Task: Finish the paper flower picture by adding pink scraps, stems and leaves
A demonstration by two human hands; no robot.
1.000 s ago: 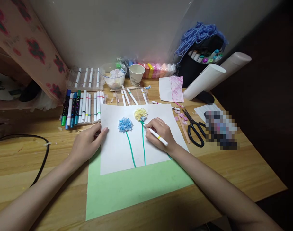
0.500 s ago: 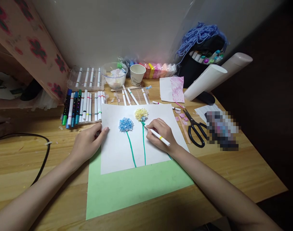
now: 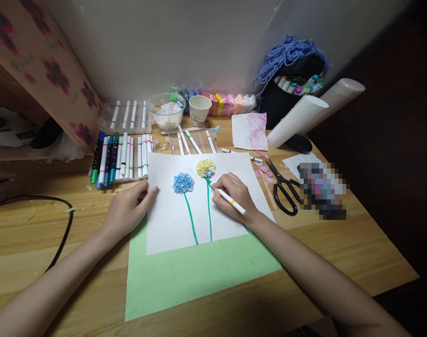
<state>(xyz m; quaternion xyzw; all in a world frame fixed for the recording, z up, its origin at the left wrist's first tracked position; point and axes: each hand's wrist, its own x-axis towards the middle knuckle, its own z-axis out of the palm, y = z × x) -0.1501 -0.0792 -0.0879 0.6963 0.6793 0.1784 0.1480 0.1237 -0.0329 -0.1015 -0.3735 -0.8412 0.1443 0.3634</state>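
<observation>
1. White paper (image 3: pixel 167 224) lies on the tabletop (image 3: pixel 347 248), overlapping a pale green sheet (image 3: pixel 199 290) that shows along its near side.
2. The right hand (image 3: pixel 234 195) is closed narrowly around a white marker (image 3: pixel 233 202) with a yellow band. Thumb and fingers pinch it near the tip, and the barrel slants back toward the wrist with its rear end bare.
3. That tip is at the upper part of a green stem (image 3: pixel 209 215), just below a yellow tufted flower (image 3: pixel 204 167) with a little blue at its base. The side of the hand rests on the white paper.
4. The left hand (image 3: pixel 129 208) is half curled at the paper's left edge, thumb stretched onto the paper, fingers folded beside it. I cannot tell whether anything is tucked under those fingers.
5. Left of the yellow tufted flower sits a blue tufted flower (image 3: pixel 183 183) on its own stem. Part of a 3rd green line shows beside the right wrist.
6. Right of the paper are a flat wooden stick (image 3: pixel 268 191), pink scraps (image 3: pixel 264 170) and black-handled scissors (image 3: pixel 285 199).
7. Farther back, a clear bowl (image 3: pixel 166 117) holding scraps stands beside 1 paper cup (image 3: pixel 200 112).
</observation>
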